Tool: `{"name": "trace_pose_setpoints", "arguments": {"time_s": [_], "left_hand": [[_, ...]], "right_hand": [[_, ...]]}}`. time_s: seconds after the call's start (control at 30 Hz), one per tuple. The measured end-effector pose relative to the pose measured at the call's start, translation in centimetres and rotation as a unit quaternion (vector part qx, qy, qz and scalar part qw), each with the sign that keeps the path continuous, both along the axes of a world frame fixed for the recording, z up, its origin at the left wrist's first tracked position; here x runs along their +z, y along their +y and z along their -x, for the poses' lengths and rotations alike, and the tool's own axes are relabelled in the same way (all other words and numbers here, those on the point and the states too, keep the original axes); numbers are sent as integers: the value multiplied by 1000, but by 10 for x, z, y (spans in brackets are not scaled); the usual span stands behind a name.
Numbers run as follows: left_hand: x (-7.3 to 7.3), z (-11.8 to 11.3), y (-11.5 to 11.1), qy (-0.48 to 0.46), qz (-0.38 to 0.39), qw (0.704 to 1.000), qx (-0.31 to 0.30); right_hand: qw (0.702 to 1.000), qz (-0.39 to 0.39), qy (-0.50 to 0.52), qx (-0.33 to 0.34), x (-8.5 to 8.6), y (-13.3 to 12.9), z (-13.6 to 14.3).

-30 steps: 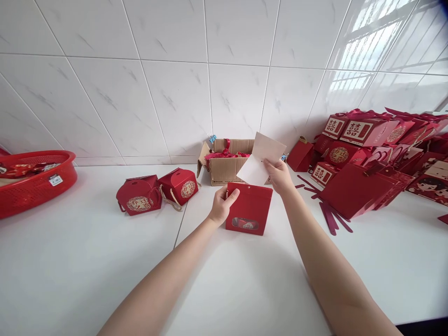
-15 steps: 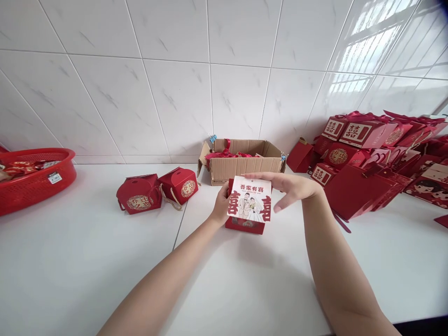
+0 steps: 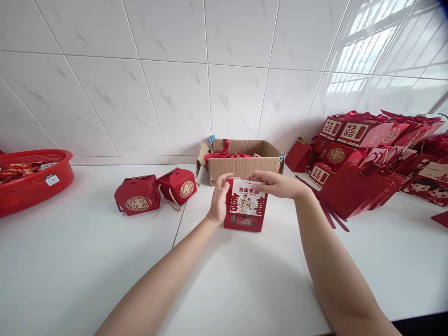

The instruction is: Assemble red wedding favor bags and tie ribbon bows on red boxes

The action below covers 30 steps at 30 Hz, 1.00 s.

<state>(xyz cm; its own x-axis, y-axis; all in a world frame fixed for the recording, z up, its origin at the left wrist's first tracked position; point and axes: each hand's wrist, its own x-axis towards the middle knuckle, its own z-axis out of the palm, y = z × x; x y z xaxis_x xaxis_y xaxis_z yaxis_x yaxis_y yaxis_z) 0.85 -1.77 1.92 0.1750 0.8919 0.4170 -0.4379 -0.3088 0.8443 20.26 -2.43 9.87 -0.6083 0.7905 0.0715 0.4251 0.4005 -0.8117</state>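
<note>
Half closed, the left hand [image 3: 219,200] is gripping a red bag [image 3: 260,221] by its nine-o'clock edge. The right hand [image 3: 276,185], loosely bent, is arching over from two o'clock and holding a white card [image 3: 247,201] against the bag's top, its thumb lying across the front and its fingers following the upper edge. The bag is standing upright on a white counter [image 3: 224,289], and the card, showing a couple and red lettering, is covering its upper front, just above a clear window [image 3: 243,220].

Just beyond, at twelve o'clock, an open cardboard box [image 3: 241,166] is holding red ribbon [image 3: 226,146]. Near nine o'clock, two red gift boxes [image 3: 180,187] with gold emblems are sitting side by side; well past them, a red basket [image 3: 62,178] is holding wrapped packets [image 3: 21,172]. Toward two o'clock, a stack of red boxes [image 3: 367,133] is rising near a white tiled wall [image 3: 238,93]. Around three o'clock, dark red strips [image 3: 336,219] are lying on the counter.
</note>
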Motion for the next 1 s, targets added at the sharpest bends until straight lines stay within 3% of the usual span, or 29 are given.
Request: {"name": "trace_pose_setpoints", "arguments": {"time_s": [0.13,0.4,0.6,0.83,0.93,1.0], "left_hand": [[7,0,-1,49,-17,998,45],[4,-2,-3,106,-19,992,65],[5,-2,-2,156,-48,981,105],[3,-2,2,179,-80,975,109],[3,-3,3,190,-95,970,122],[2,-4,4,199,-106,963,146]], "right_hand": [[999,-20,-30,-1,3,-2,8],[998,-36,-50,-9,5,-4,11],[999,-26,-36,-2,2,-3,11],[1000,-15,6,24,-2,3,5],[998,12,59,-10,-11,6,4],[989,24,130,-64,-26,5,7]]}}
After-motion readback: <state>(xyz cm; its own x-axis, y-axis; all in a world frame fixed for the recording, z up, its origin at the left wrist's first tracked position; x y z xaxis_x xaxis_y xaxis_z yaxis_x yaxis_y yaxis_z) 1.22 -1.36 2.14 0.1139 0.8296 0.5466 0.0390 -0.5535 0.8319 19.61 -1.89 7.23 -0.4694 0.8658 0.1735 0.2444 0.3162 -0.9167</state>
